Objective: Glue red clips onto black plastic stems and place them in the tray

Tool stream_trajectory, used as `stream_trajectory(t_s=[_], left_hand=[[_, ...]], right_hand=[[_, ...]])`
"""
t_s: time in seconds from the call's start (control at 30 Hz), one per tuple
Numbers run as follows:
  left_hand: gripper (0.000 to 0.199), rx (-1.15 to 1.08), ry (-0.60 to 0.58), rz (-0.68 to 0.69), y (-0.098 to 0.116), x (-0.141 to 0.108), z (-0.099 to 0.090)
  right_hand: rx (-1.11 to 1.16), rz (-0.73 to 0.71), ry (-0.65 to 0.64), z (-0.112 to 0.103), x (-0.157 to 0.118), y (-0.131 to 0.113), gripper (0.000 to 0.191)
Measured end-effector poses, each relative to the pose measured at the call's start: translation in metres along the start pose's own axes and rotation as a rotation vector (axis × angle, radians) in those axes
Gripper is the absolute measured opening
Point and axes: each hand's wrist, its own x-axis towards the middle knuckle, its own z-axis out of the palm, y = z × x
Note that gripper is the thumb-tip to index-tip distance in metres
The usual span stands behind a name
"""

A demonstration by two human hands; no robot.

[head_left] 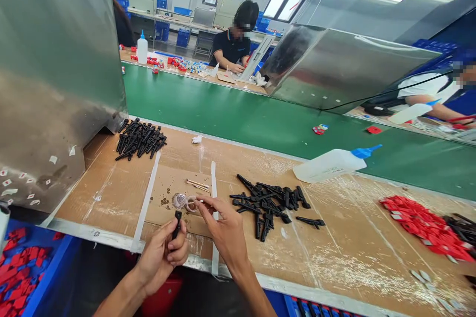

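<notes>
My left hand (169, 250) is closed around a black plastic stick part (177, 223), its blocky end pointing up. Thumb and fingers of my right hand (225, 228) pinch the edge of a small whitish ring-shaped piece (191, 203); whether it is a lid I cannot tell. Just left of that ring sits a small clear round dish (179, 201) on a cardboard sheet (159, 218). Behind the dish lie cotton swabs (198, 184). To the right of my right hand spreads a loose pile of black stick parts (266, 200).
Another black pile (141, 138) lies at the left by a metal panel (55, 84). A glue bottle (330, 164) lies tilted near the green belt (223, 101). Red parts (420, 225) are heaped at right. Co-workers (234, 42) sit across the belt. A blue bin (48, 277) stands lower left.
</notes>
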Motion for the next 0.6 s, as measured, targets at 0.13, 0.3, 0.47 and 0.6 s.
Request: stream_trajectory(t_s=[0.13,0.3,0.47,0.6], left_hand=[[0.029,-0.022,0.021,-0.031,0.002,0.003,-0.001],[0.029,-0.031,0.031,-0.046,0.003,0.003,-0.001],[0.028,-0.018,0.040,-0.054,0.002,0.003,0.000],[0.028,-0.015,0.041,-0.055,0.002,0.004,0.001]], right_hand=[[-0.015,0.033,0.108,-0.004,-0.007,0.008,0.016],[0.109,0.185,0.179,-0.003,-0.015,0.019,0.019],[0.203,0.261,0.245,-0.003,-0.021,0.016,0.021],[0.199,0.223,0.263,-0.002,-0.027,0.007,0.018]])
